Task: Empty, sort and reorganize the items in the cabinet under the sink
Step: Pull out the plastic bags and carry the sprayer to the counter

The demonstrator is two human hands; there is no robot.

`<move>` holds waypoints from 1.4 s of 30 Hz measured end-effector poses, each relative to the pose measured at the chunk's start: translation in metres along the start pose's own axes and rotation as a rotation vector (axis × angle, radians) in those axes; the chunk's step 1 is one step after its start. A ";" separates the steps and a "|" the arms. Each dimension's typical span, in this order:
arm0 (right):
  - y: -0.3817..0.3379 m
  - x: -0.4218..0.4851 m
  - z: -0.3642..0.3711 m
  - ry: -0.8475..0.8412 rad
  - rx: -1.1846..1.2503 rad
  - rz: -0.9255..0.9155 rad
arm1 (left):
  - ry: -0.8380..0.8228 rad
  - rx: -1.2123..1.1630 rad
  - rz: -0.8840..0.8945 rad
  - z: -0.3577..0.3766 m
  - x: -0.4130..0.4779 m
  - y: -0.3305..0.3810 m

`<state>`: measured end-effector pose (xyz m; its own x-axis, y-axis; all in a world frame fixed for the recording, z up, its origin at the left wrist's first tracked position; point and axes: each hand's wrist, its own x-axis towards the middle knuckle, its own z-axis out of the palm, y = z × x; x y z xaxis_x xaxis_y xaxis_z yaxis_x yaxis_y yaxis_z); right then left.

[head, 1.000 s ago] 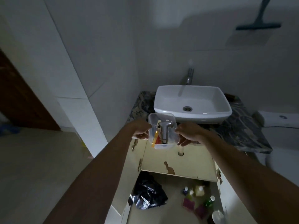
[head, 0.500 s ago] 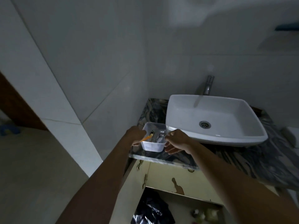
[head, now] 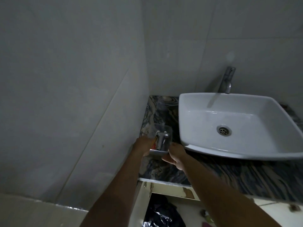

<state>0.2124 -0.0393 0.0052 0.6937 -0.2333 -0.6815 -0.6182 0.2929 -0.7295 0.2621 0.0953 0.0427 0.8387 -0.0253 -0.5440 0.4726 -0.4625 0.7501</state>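
A small clear plastic container (head: 159, 152) sits low over the dark marbled countertop (head: 164, 115), left of the white sink (head: 232, 122). Inside it lie a metal sprayer head (head: 161, 141) and an orange-handled item (head: 154, 141). My left hand (head: 141, 147) grips the container's left side. My right hand (head: 176, 154) holds its right front corner with curled fingers. Whether the container's base touches the counter is hard to tell. Below the counter the cabinet (head: 164, 190) stands open.
A chrome tap (head: 227, 81) rises behind the sink. Tiled walls close in the counter at the left and back. A crumpled black plastic bag (head: 161, 213) lies on the floor below the open cabinet. The beige floor shows at bottom left.
Both hands have carried the container up from in front of the cabinet, onto the counter's left end, then further back along the wall. The view has swung left and closer.
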 end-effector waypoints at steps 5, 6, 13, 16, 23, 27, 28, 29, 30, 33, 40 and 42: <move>0.003 0.035 0.011 0.040 0.126 0.014 | -0.003 0.036 0.004 0.006 0.029 -0.012; 0.004 0.041 0.013 0.045 0.143 0.011 | 0.003 0.061 0.031 0.005 0.029 -0.012; -0.011 0.080 0.027 0.067 0.197 -0.061 | 0.079 -0.265 0.041 0.000 0.049 -0.009; -0.022 0.079 0.032 0.040 0.208 -0.097 | 0.053 -0.384 0.052 0.003 0.053 -0.008; -0.031 0.093 0.041 -0.003 0.199 -0.099 | 0.070 -0.417 0.067 0.007 0.059 -0.005; -0.034 0.107 0.040 -0.012 0.068 -0.116 | 0.056 -0.363 0.056 0.004 0.061 -0.003; -0.032 0.114 0.040 -0.025 0.048 -0.123 | 0.056 -0.356 0.059 0.003 0.062 -0.003; -0.031 0.123 0.039 -0.035 0.032 -0.129 | 0.060 -0.350 0.058 0.002 0.061 -0.002; -0.033 0.125 0.039 -0.049 0.011 -0.123 | 0.060 -0.346 0.058 0.002 0.062 -0.002; -0.043 0.123 0.041 -0.061 -0.049 -0.116 | 0.056 -0.305 0.071 0.002 0.066 -0.004; -0.060 0.106 0.045 -0.075 -0.231 -0.167 | 0.036 -0.241 0.083 -0.001 0.069 -0.005; -0.061 0.104 0.048 -0.067 -0.268 -0.188 | 0.023 -0.210 0.101 -0.004 0.066 -0.002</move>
<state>0.3397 -0.0372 -0.0181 0.8221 -0.1962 -0.5344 -0.5460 -0.0058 -0.8378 0.3172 0.0986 0.0069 0.8894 -0.0412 -0.4553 0.4298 -0.2643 0.8634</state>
